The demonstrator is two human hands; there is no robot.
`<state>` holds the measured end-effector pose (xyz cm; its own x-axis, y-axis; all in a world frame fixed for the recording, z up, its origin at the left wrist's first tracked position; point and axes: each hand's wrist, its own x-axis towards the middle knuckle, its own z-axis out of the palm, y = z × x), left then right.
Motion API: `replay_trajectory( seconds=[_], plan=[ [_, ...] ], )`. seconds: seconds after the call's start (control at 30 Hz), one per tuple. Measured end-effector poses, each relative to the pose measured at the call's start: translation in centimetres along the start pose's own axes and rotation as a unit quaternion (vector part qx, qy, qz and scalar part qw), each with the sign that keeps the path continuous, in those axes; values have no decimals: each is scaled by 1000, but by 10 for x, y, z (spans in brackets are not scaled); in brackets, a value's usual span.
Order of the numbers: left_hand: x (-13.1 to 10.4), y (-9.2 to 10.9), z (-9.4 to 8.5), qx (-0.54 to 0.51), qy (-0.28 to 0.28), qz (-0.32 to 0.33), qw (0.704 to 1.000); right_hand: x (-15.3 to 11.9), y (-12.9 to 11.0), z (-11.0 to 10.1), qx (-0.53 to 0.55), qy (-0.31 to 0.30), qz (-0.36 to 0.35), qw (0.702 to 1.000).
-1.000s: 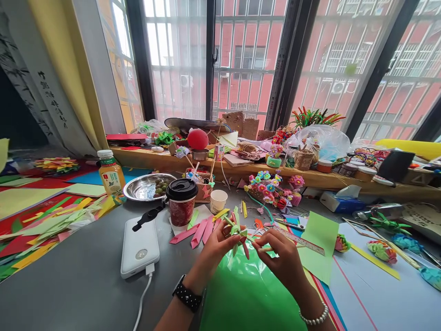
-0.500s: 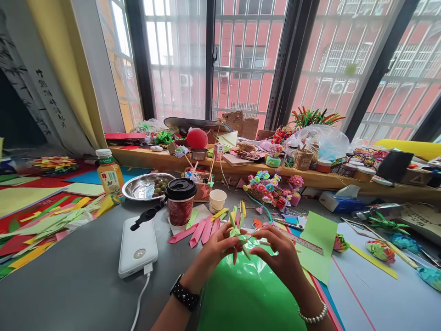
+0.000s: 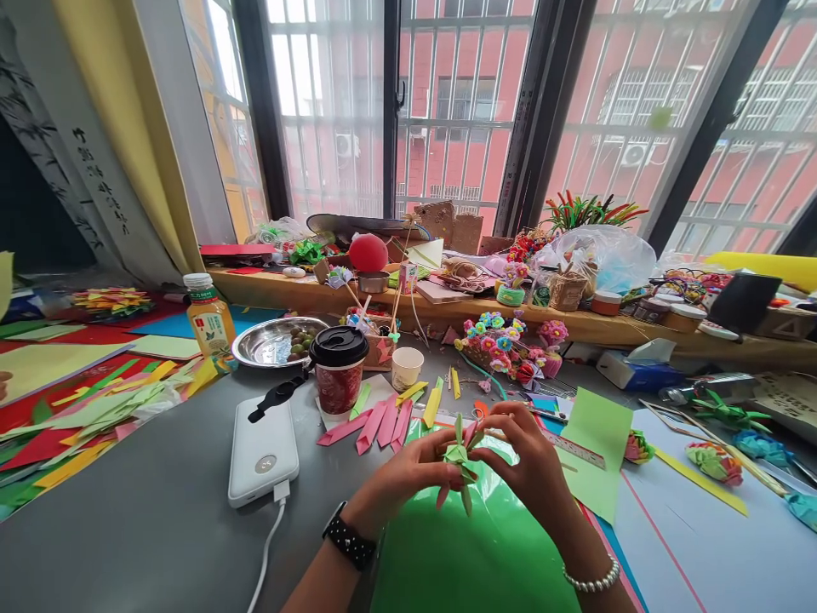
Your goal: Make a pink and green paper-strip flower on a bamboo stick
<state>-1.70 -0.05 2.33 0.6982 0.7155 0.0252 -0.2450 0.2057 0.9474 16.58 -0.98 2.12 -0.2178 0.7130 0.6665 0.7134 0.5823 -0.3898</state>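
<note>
A folded paper flower (image 3: 457,456) with pale green petals and some pink strips is held up over a shiny green mat (image 3: 472,553). My left hand (image 3: 418,468), with a dark dotted watch strap at the wrist, grips its lower left side between thumb and fingers. On the upper right, my right hand (image 3: 523,451) pinches a pink petal of the flower between thumb and fingertips; a beaded bracelet circles that wrist. Folded pink paper strips (image 3: 376,423) lie just beyond the left hand, beside yellow strips (image 3: 432,403).
Left of the hands are a white power bank (image 3: 263,451) with a cable, a lidded red coffee cup (image 3: 339,383), a paper cup (image 3: 407,371), a metal bowl (image 3: 246,349) and a juice bottle (image 3: 210,328). Green paper (image 3: 597,451) and finished paper flowers (image 3: 715,464) lie at right.
The flower has been turned and lowered slightly. My right hand, which had its fingers apart beside the flower, now pinches a pink petal. The view has shifted a little.
</note>
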Motion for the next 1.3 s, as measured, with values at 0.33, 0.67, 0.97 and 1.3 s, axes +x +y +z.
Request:
replay_trajectory(
  seconds=[0.33,0.67,0.97,1.3],
  plan=[
    [0,0,-1,30,-19,-9,999,2,1,-3,43,-56,-14,997],
    [-3,3,-2,47,-19,-18,999,1,3,0,50,-72,-15,996],
    [3,-8,-5,156,82,13,984,-1,-3,4,37,-122,-27,991],
    [6,-8,-1,203,144,27,968,-1,-6,8,27,-147,-33,988]
  ],
)
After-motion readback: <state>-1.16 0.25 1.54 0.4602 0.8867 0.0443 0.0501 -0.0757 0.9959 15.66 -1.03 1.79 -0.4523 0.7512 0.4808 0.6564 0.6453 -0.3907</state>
